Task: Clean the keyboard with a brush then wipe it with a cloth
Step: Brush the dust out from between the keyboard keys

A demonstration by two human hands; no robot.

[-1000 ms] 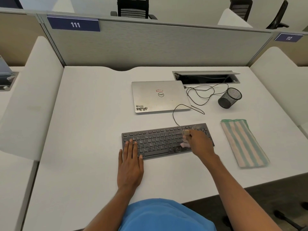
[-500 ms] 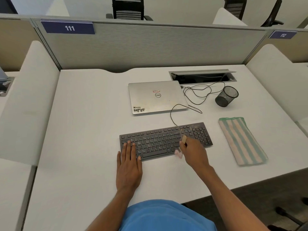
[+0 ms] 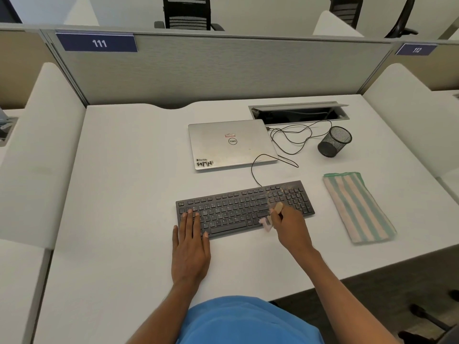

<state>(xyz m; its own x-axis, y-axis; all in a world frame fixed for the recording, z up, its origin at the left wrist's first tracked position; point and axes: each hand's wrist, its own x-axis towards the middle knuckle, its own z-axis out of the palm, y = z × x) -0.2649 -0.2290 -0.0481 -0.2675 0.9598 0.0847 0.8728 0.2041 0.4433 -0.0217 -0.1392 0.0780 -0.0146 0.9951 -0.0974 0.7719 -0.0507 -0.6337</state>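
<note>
Black keyboard (image 3: pixel 236 209), brush (image 3: pixel 278 207) on keys — striped cloth (image 3: pixel 357 207) nearby

Matt black plastic keyboard (image 3: pixel 244 209); striped woven cloth (image 3: pixel 357 207); smooth matt white counter (image 3: pixel 124 194); brushed silver metal-looking laptop (image 3: pixel 231 145); black wire-mesh cup (image 3: pixel 335 141).

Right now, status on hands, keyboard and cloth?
Left hand flat on keyboard. Right hand grips brush on keys. Cloth untouched, right of keyboard. Nothing blocking.

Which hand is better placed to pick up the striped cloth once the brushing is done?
Probably the right. The right hand, gripping the brush, is over the right part of the keyboard, nearer the cloth. The left hand rests flat on the left end, farther away.
</note>
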